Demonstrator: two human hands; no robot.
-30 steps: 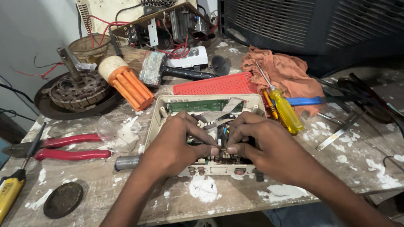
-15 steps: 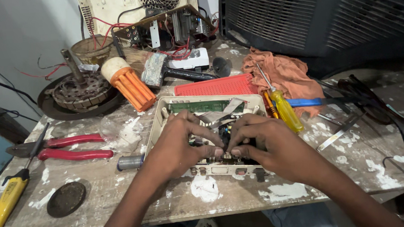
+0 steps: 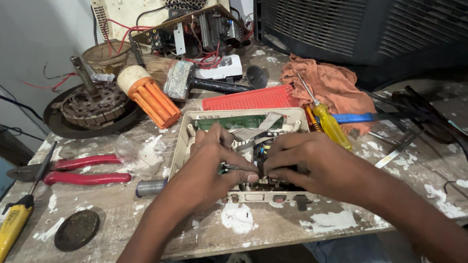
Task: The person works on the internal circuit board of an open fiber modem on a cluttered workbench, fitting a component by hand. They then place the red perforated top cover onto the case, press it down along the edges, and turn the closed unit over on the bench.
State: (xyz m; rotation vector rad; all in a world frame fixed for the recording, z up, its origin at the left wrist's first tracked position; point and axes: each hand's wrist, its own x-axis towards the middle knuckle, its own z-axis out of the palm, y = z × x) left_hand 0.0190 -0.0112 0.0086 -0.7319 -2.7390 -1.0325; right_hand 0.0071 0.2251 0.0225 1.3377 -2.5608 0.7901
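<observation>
An opened beige plastic device case (image 3: 186, 136) lies on the worn workbench, with a green circuit board (image 3: 228, 123) and grey ribbon cables (image 3: 255, 129) inside. My left hand (image 3: 212, 167) and my right hand (image 3: 307, 162) both reach into the case's near half. Their fingertips meet and pinch a small dark component (image 3: 260, 174) on the board. My hands hide most of what sits under them.
Red-handled pliers (image 3: 81, 171), a yellow-handled tool (image 3: 7, 237), a round dark disc (image 3: 77, 229) and a small metal cylinder (image 3: 151, 187) lie at left. Behind the case are a red perforated panel (image 3: 251, 98), a yellow screwdriver (image 3: 329, 124), an orange rag (image 3: 333, 83), a motor rotor (image 3: 91, 104), a hammer (image 3: 188, 81).
My hands stay in the case; the fingers have shifted slightly closer together over the component. The view has tilted a little.
</observation>
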